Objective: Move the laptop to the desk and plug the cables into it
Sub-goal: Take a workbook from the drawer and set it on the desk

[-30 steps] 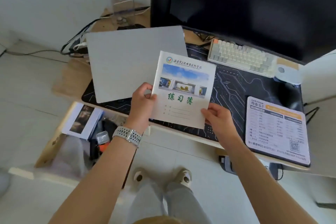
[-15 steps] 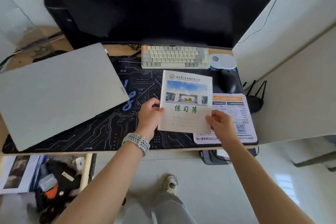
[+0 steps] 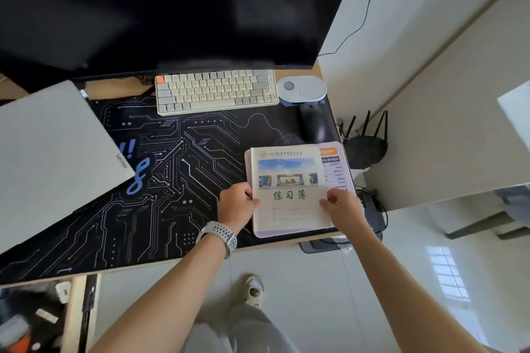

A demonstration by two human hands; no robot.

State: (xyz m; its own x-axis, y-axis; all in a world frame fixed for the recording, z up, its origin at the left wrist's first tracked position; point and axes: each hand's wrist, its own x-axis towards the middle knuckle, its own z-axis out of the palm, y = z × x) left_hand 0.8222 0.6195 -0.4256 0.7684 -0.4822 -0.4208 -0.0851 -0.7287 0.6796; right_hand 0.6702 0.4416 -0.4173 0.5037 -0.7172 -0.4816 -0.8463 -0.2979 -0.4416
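A closed silver laptop (image 3: 54, 157) lies at the left of the desk, partly on the black circuit-pattern desk mat (image 3: 183, 169). An exercise book (image 3: 288, 189) with green characters rests on a printed pad (image 3: 335, 169) at the desk's right front corner. My left hand (image 3: 238, 203) pinches the book's left edge. My right hand (image 3: 342, 205) pinches its right edge. No cable ends show on the desk.
A large dark monitor (image 3: 172, 6) fills the back. Below it sit a white keyboard (image 3: 215, 92), a white oval puck (image 3: 302, 88) and a black mouse (image 3: 312, 123). A black router (image 3: 365, 146) stands right of the desk. An open drawer (image 3: 34, 321) with clutter is lower left.
Both hands carried the exercise book rightward from beside the laptop and set it on the printed pad at the right corner. The view swung right with it.
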